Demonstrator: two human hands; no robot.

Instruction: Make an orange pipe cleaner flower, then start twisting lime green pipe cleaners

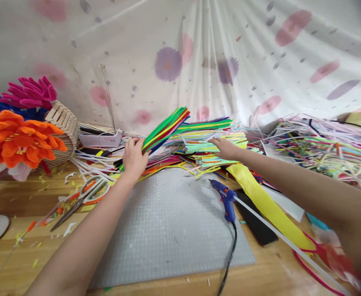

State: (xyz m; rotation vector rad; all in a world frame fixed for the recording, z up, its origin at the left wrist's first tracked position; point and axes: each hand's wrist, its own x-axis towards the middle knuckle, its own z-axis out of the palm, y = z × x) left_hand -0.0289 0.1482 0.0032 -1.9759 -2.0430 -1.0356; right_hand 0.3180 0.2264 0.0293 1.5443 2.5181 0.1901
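Past mat (174,222), bright bundle (168,129) juts rightward from closed left hand (135,158); right hand (226,149) open at pale bundle (198,146).

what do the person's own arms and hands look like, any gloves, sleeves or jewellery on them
The left hand and right hand are both gloveless. No sleeve shows on the left forearm or right forearm, and no watch or bracelet is visible. I see no rings, but some fingers are hidden.
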